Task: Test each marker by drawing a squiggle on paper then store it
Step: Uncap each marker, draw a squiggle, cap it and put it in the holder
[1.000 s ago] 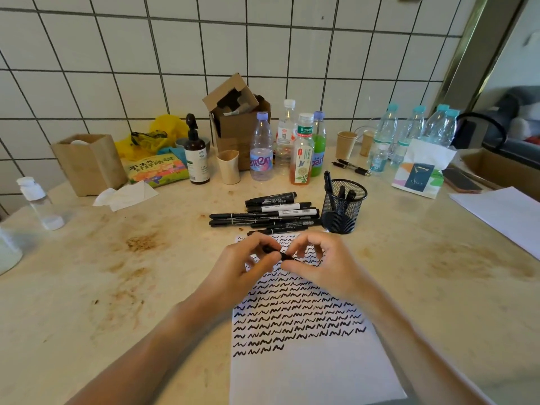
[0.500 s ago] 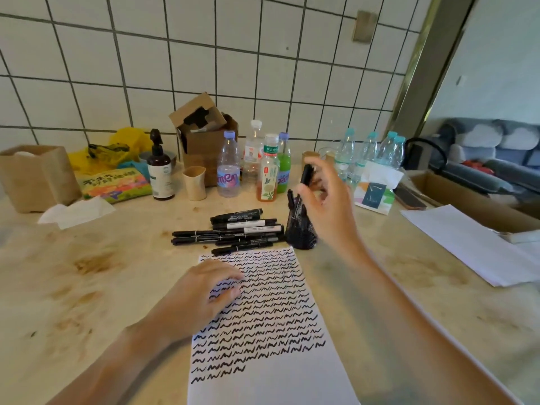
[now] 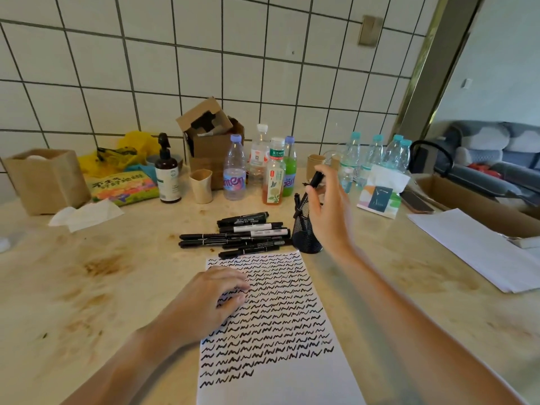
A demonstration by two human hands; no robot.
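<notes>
A white sheet of paper [image 3: 280, 384] covered in rows of black squiggles lies on the table in front of me. My left hand [image 3: 210, 299] rests flat on its upper left part, holding nothing. My right hand [image 3: 327, 211] is raised over a black mesh pen cup [image 3: 305, 241], pinching a black marker [image 3: 316, 179] upright above the cup. Other markers stand inside the cup. Several black markers [image 3: 236, 236] lie in a loose pile just beyond the paper, left of the cup.
Bottles [image 3: 234, 171], a brown pump bottle [image 3: 167, 176], paper cups [image 3: 200, 185], cardboard boxes [image 3: 211, 141] and a tissue holder [image 3: 46, 179] line the tiled wall. More white paper [image 3: 479, 247] and an open box [image 3: 479, 200] lie at the right. The stone table [image 3: 87, 287] is stained.
My hands were together over the paper with the marker. My right hand has since carried the marker up over the pen cup, and my left hand has settled on the paper.
</notes>
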